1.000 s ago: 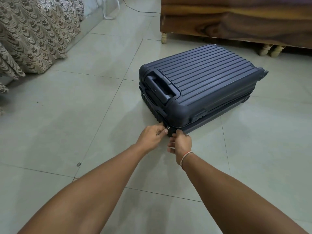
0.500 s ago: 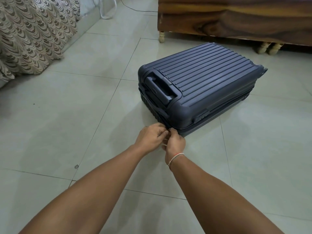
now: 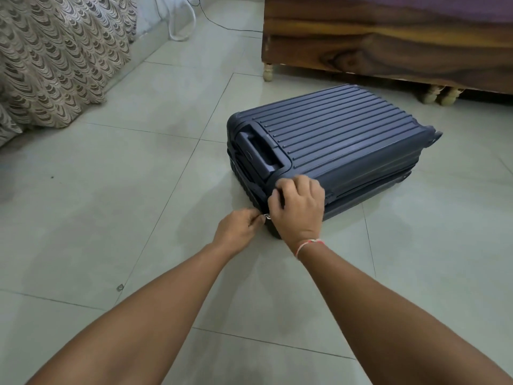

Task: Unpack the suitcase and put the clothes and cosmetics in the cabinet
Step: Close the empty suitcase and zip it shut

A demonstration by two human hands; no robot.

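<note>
A dark blue ribbed hard-shell suitcase (image 3: pixel 341 140) lies flat and closed on the tiled floor, its carry handle (image 3: pixel 258 154) facing me. At its near corner my left hand (image 3: pixel 238 227) pinches the small metal zipper pull (image 3: pixel 267 217). My right hand (image 3: pixel 299 208) rests on the same corner just above, fingers curled over the lid's edge and gripping it. The suitcase's contents are hidden.
A wooden bed frame (image 3: pixel 388 43) on short turned legs stands behind the suitcase. A patterned curtain (image 3: pixel 55 59) hangs at the left, with a white cable (image 3: pixel 177 26) on the floor near it. Pale floor tiles (image 3: pixel 111 204) spread around.
My right hand has risen from beside the zipper pull onto the suitcase's corner edge. My left hand stays at the zipper. The camera has come closer.
</note>
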